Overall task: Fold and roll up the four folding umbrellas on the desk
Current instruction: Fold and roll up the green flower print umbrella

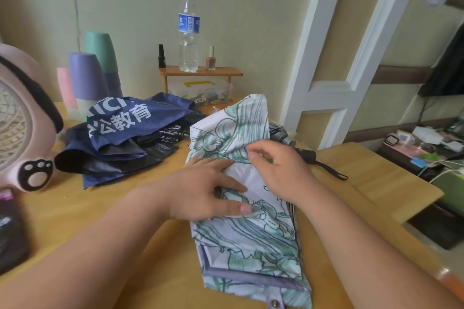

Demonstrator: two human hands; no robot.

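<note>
A white umbrella with a green line print lies collapsed on the wooden surface. It runs from the near edge up past the middle, its canopy loose and crumpled, and a grey-trimmed strap with a snap sits at its near end.

The left hand lies flat on the fabric about halfway along, fingers straight and spread, thumb stretched toward the near edge – pressing the cloth down, not gripping it. The right hand sits just beside it on the right, its fingers curled over and pinching a fold of the white canopy.

A navy umbrella with white lettering sprawls unfolded toward the far left, with black fabric bunched under and beside it; whether that black cloth is a separate umbrella I cannot tell. A grey umbrella peeks out behind the white one near the right edge, its black handle and wrist loop lying on the wood.

At the left edge stands a pink fan – stacked cups are behind it. Along the far edge, a small shelf carries a water bottle, with a clear box beneath.
</note>
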